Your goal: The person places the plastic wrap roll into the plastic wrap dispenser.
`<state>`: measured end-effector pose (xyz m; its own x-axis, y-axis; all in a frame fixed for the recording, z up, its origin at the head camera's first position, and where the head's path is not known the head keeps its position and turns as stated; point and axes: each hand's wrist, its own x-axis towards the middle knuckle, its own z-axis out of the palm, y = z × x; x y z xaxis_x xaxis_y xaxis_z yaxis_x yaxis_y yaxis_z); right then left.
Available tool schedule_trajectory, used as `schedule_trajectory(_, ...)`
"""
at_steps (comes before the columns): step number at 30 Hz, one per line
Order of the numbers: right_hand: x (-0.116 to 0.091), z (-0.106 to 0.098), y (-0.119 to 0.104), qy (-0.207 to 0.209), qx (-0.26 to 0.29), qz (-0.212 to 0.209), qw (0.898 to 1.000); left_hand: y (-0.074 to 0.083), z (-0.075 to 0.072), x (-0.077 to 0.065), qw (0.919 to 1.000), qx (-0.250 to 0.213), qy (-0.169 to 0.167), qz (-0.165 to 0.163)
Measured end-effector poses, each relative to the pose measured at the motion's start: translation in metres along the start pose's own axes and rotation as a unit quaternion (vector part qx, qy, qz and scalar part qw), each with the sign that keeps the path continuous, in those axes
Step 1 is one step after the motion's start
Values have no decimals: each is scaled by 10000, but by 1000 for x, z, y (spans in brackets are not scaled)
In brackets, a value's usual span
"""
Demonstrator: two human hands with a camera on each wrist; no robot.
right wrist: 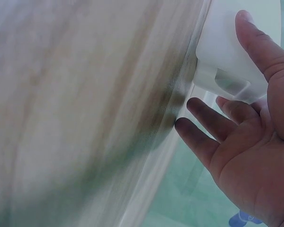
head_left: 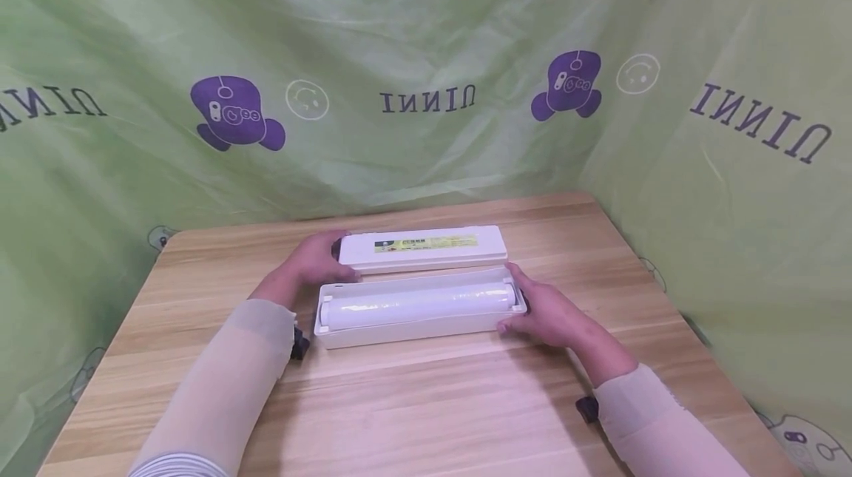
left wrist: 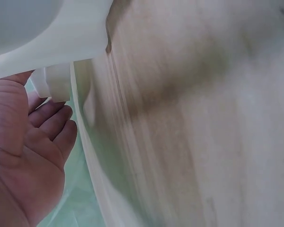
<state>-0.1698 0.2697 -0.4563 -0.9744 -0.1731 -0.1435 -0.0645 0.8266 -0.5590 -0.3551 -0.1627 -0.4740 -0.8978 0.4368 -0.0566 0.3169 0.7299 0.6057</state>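
A long white cling film box lies without its lid on the table in the head view, a roll of cling film inside it. Just behind it is the white lid, label side up. My left hand grips the lid's left end, thumb at the front edge and fingers behind. At the box's right end, my right hand holds it between the thumb in front and fingers at the back. In the right wrist view, the thumb lies against the box's white wall; some fingertips are hidden.
The wooden table extends in front of the box and to both sides. Green printed curtain hangs close behind the table's back edge and along its sides. Dark wrist devices sit under both forearms.
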Motion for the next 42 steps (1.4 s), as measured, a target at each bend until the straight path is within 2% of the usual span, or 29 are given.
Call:
schedule_trajectory(11,-1,0,0,25,-58,-46,10000,0,-4,-8,9999,0,136,-37)
schedule_trajectory(18,-2,0,2,13,-67,-71,10000,-1,-6,-11,9995,-182,231,-80)
schedule_trajectory(27,-2,0,0,-10,-76,-56,10000,-2,-8,-16,9993,-9,373,-26)
schedule_trajectory(42,-1,1,4,27,-9,-98,9999,0,-24,-32,9981,24,617,-61)
